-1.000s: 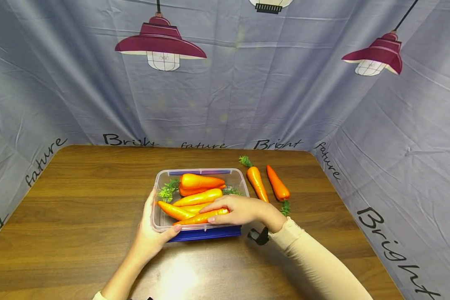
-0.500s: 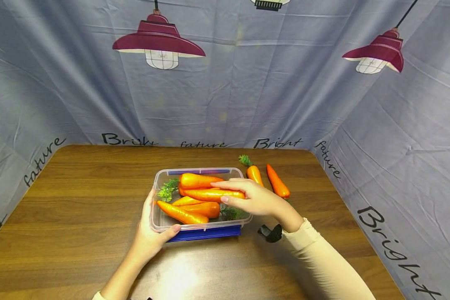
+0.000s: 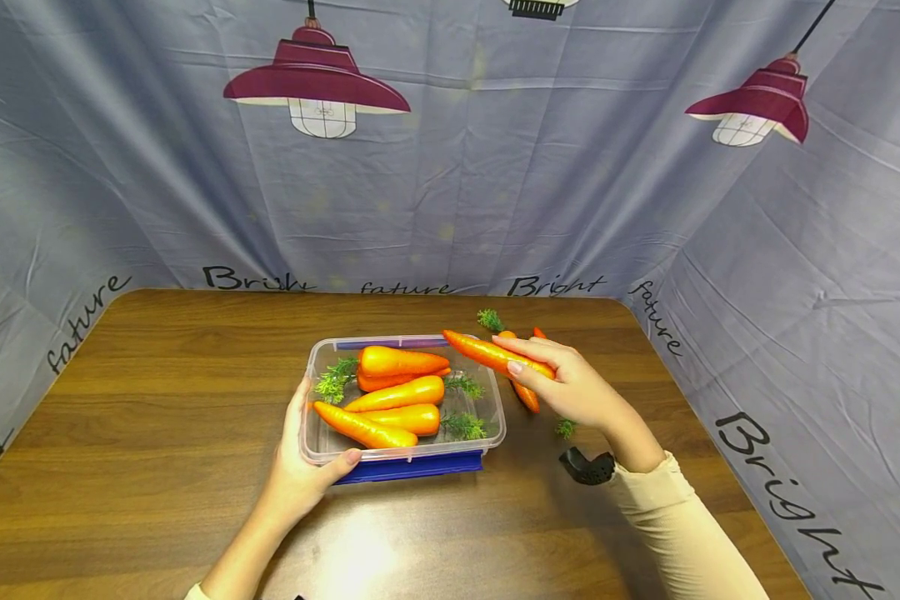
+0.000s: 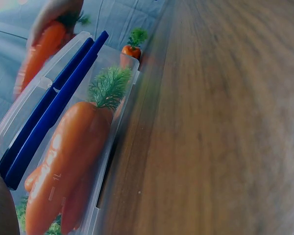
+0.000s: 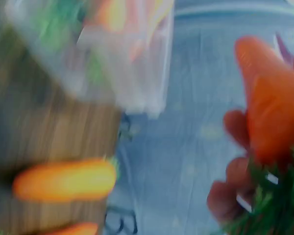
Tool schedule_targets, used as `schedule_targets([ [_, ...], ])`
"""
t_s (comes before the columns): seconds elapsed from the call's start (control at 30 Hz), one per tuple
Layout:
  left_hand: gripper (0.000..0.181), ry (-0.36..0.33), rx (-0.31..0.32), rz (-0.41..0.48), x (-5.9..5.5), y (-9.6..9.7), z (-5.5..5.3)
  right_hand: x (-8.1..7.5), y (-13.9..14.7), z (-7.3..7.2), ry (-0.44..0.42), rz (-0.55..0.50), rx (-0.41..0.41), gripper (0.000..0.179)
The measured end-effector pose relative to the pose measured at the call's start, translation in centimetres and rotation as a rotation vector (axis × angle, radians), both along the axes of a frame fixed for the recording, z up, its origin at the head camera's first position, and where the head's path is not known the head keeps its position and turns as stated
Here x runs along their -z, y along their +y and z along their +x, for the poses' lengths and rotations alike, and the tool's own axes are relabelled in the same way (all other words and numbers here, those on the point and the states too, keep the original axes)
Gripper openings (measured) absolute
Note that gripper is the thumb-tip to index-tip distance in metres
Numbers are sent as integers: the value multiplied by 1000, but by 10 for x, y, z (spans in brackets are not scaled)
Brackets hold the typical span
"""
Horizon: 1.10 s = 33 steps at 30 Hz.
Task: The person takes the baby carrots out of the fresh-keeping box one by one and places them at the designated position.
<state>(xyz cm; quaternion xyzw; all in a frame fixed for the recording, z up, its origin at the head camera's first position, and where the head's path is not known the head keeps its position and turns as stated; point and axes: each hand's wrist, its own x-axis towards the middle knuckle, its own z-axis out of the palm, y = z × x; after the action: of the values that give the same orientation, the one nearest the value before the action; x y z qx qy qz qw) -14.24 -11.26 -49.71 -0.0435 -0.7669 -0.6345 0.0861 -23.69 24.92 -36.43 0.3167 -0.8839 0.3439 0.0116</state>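
A clear plastic food container (image 3: 495,429) with a blue side clip (image 3: 412,467) holds several orange carrots (image 3: 393,362) with green tops. At its left front corner my left hand (image 3: 303,467) grips the rim, thumb over the front edge. My right hand (image 3: 573,387) holds a carrot (image 3: 487,352) up at the container's right side, its tip pointing left over the rim. In the right wrist view this held carrot (image 5: 274,98) shows its leafy top near the palm. The left wrist view sees the container's side, the clip (image 4: 54,112) and a carrot (image 4: 71,156) through the wall.
Two more carrots lie on the wooden table (image 3: 195,400) right of the container, partly covered by the right hand; one carrot (image 3: 525,396) shows below it. A black device (image 3: 587,467) sits at the right wrist. Behind the table hangs a grey-blue curtain (image 3: 450,183) with printed lamps.
My right hand has lifted a carrot out of the container and carried it right, toward the carrots on the table. The left hand stays on the container's corner.
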Motion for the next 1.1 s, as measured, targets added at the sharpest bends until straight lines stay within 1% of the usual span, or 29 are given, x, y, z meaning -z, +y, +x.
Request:
schedule_targets([
  [0.07,117,4,-1,-1,0,0,0,4,10,-2,57,92,117,40],
  [0.1,116,5,0,-1,0,0,0,6,14,-3,88,150,179,41],
  [0.2,116,7,1,-1,-1,0,-1,15,25,-6,147,341,343,45],
  [0.27,116,4,3,4,-1,1,-1,21,30,-8,154,439,421,47],
  [0.37,117,3,4,2,-1,1,0,29,36,-11,154,522,491,46],
  [0.5,117,3,0,-2,-1,1,0,39,41,-14,167,576,539,45],
  [0.6,117,-2,-4,-1,-1,0,0,46,42,-15,166,622,557,45],
  [0.87,118,-12,-18,-15,-1,0,0,55,38,-17,106,739,547,46],
  [1.1,118,-17,-17,-31,0,-1,0,58,37,-19,35,784,526,50],
])
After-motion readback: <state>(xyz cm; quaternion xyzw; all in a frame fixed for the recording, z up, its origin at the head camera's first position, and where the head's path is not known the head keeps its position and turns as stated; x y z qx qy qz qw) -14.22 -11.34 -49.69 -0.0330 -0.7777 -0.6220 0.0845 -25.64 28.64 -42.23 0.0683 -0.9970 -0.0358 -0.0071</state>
